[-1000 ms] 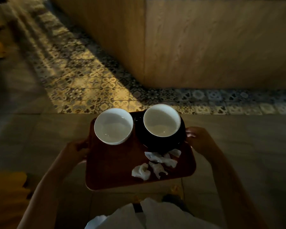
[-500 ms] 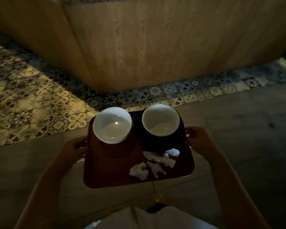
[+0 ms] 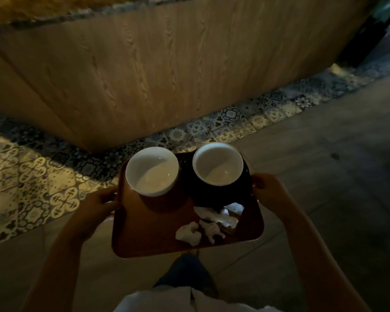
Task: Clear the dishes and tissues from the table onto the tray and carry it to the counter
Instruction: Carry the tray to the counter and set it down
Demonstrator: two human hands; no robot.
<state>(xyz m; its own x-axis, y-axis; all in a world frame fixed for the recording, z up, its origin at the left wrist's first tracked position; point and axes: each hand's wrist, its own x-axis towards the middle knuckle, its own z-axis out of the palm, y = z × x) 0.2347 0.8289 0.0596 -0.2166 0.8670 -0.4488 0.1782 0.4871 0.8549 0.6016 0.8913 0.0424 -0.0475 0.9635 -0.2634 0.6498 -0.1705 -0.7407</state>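
Observation:
I carry a reddish-brown tray [image 3: 149, 239] in the air in front of me. My left hand [image 3: 97, 206] grips its left edge and my right hand [image 3: 268, 192] grips its right edge. On the tray's far left stands an empty white bowl [image 3: 152, 171]. A second white bowl [image 3: 217, 163] sits on a dark plate [image 3: 212, 194] at the far right. Several crumpled white tissues [image 3: 203, 228] lie on the near right part of the tray. The wood-panelled counter [image 3: 155, 70] rises just ahead, its top edge showing at the upper left.
Patterned floor tiles [image 3: 32, 176] run along the counter's base. Plain grey floor [image 3: 336, 165] spreads to the right and beneath me. A dark opening [image 3: 369, 34] shows at the upper right. My leg and shoe [image 3: 185, 273] appear under the tray.
The view has swung left to right and closer to the counter, whose corner now lies left of the tray. Both hands keep the same hold; the dishes have not shifted.

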